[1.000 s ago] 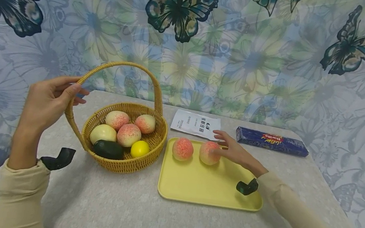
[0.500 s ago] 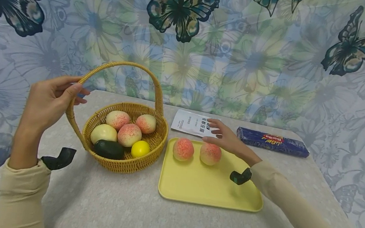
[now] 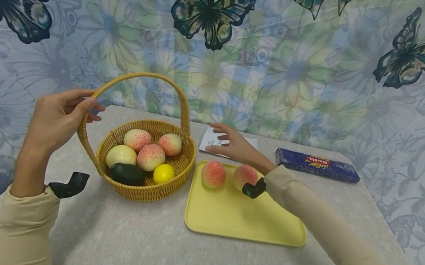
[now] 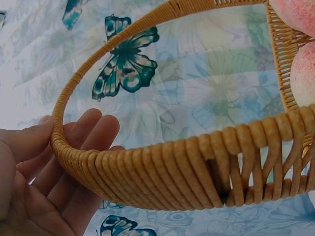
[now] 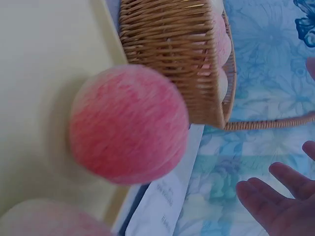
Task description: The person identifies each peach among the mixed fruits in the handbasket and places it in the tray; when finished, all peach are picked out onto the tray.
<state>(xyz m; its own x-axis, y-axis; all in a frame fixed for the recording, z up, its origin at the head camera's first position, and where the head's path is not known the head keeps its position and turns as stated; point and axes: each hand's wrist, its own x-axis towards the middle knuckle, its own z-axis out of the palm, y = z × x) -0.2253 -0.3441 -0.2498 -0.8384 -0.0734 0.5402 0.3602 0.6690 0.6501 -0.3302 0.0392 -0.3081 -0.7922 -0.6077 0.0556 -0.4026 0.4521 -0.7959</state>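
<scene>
My left hand (image 3: 60, 118) grips the left side of the wicker basket's (image 3: 144, 192) arched handle (image 4: 133, 169), thumb on one side and fingers on the other. Inside the basket lie several peaches (image 3: 150, 157), a pale yellow-green round fruit (image 3: 121, 156), a dark green avocado-like fruit (image 3: 126, 174) and a yellow lemon-like fruit (image 3: 163, 173). Over the white packet (image 3: 250, 142) my right hand (image 3: 234, 145) hovers with spread fingers, holding nothing. Below it, two peaches sit on the yellow tray (image 3: 242, 222): a left one (image 3: 213, 174) and a right one (image 3: 243, 176), partly behind the wrist camera.
A dark blue Barilla box (image 3: 317, 165) lies at the back right of the table (image 3: 139, 241). The white packet lies behind the tray, partly covered by my right hand. A butterfly-patterned cloth (image 3: 300, 72) hangs along the table's far edge.
My right hand has left the right peach, risen and moved left over the white packet. The left hand keeps its hold on the handle. Basket, tray and fruit stay put.
</scene>
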